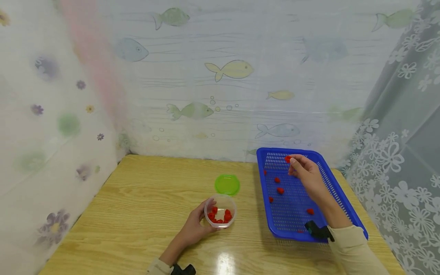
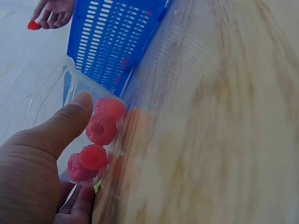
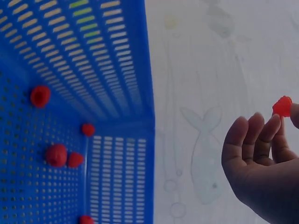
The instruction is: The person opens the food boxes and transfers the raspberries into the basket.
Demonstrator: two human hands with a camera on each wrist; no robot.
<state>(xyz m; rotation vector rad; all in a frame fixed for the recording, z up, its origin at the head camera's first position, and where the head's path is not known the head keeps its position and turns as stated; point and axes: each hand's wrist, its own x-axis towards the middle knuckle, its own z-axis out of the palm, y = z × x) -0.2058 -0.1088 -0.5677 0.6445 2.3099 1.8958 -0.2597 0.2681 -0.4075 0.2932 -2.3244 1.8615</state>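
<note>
My left hand (image 1: 197, 226) grips a small clear plastic tub (image 1: 220, 197) from its left side, the thumb along the near wall. Several raspberries (image 2: 101, 129) lie at the bottom of the tub, seen through its wall in the left wrist view. My right hand (image 1: 308, 176) is raised over the blue basket (image 1: 268, 225) and pinches one raspberry (image 3: 282, 106) between thumb and index finger, with the other fingers loosely bent. More raspberries (image 1: 280, 190) lie scattered on the basket floor.
A green lid (image 1: 227, 185) lies flat on the wooden table (image 1: 165, 191) just behind the tub. The slotted basket walls rise on the right side of the table. A fish-print curtain (image 1: 227, 126) hangs along the back edge, with flowered curtains at both sides.
</note>
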